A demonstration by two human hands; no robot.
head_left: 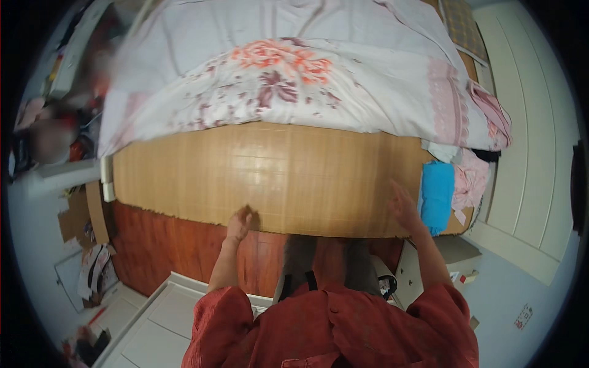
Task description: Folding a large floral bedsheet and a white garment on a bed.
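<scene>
My left hand (239, 223) is over the near edge of the tan bamboo mat (270, 165) that covers the front of the bed. Its fingers look curled and are blurred, so what they do is unclear. Farther right, my right hand (404, 210) hovers over or rests on the mat, fingers stretched out and apart, holding nothing. Beside it lies a folded bright blue cloth (437, 196). Across the bed beyond the mat spreads a white sheet (362, 92) with orange and purple flowers and a pink border.
Pink clothing (470, 178) lies right of the blue cloth. A white wardrobe (521, 122) stands along the right wall. Reddish wooden floor (159, 245) shows below the mat, with a cardboard box (76, 214) at left. A white panelled piece of furniture (159, 334) is at lower left.
</scene>
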